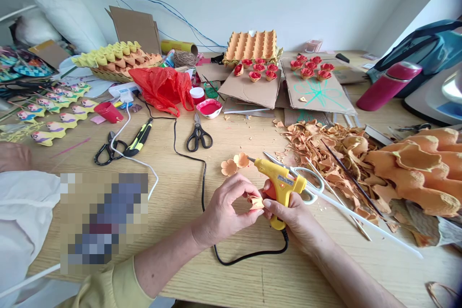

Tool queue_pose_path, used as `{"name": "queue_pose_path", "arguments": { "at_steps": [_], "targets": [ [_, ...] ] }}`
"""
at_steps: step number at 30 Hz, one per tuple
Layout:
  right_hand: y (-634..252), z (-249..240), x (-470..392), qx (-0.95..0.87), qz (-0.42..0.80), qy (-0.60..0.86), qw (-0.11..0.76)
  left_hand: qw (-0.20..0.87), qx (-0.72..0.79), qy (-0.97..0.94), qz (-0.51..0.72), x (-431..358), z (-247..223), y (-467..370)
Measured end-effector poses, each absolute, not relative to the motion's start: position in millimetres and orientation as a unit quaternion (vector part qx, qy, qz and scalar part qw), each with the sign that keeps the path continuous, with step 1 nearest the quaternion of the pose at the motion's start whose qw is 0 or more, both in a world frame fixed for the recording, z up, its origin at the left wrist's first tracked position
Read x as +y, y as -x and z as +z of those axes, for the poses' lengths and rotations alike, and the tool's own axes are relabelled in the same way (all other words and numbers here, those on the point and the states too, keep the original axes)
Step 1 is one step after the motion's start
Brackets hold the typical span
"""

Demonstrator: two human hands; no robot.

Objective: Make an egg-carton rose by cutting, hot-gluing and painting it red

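Observation:
Between the thumb and fingers of my left hand (pixel 231 204) is a small curled orange paper-pulp flower (pixel 255 202). My right hand (pixel 294 216) is wrapped round the handle of a yellow hot glue gun (pixel 280 180), whose nozzle points left. My right thumb reaches over to the flower's edge. A clear glue stick (pixel 364 221) sticks out of the gun's back. Just beyond my hands lie two orange flower cutouts (pixel 229 168) with rounded petals. White-handled scissors (pixel 311 179) rest partly hidden behind the gun.
Egg-carton scraps (pixel 325 149) and an orange egg tray (pixel 411 173) lie at right. Red-painted flowers (pixel 255 76) stand on cardboard (pixel 249 90) behind. Black scissors (pixel 198 135), a dish of red paint (pixel 209 108) and a red bag (pixel 162 89) are farther back. Another person's sleeve (pixel 25 211) is at left.

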State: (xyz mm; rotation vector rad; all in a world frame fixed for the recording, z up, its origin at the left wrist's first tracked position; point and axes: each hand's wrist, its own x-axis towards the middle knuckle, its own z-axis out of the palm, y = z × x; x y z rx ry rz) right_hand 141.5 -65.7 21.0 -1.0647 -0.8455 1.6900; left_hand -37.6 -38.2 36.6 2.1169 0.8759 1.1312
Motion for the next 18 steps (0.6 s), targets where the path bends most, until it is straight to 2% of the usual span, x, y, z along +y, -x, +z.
{"name": "queue_pose_path", "arguments": {
  "at_steps": [18],
  "targets": [
    [-139.9, 19.5, -65.7, -0.357, 0.69, 0.419, 0.47, 0.269, 0.337, -0.79, 0.435, -38.5, 33.0, 37.7]
  ]
}}
